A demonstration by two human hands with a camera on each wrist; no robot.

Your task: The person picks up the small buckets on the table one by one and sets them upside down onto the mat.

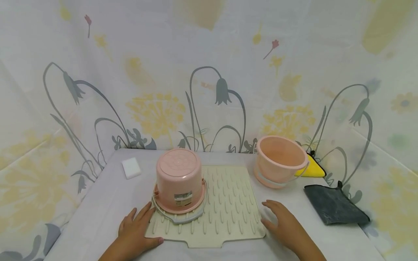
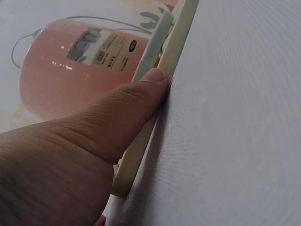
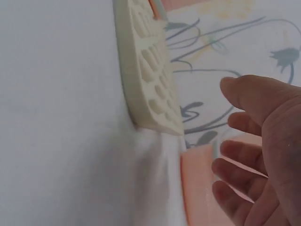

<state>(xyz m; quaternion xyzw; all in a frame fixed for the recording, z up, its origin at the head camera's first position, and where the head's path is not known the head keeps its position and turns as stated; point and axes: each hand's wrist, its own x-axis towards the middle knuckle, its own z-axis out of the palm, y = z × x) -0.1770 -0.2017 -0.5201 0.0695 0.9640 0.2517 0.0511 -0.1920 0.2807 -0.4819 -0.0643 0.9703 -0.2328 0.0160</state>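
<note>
An upside-down pink bucket (image 1: 179, 181) stands on the left part of a cream drainboard (image 1: 233, 203). Its grey handle (image 1: 183, 219) lies down around the rim, and a printed label (image 2: 101, 47) faces the front. My left hand (image 1: 135, 226) is spread at the board's front left corner; in the left wrist view the straight thumb (image 2: 141, 92) touches the board's edge, while the other fingers lie beside the bucket. Off the board's right edge, my right hand (image 1: 284, 223) hovers with loosely bent fingers and holds nothing.
A second pink bucket (image 1: 277, 163) stands upright at the back right, its handle hanging down. Behind it lies a yellow cloth (image 1: 311, 166), and a dark grey cloth (image 1: 336, 204) is at the right edge. A white sponge block (image 1: 131, 168) sits at the back left.
</note>
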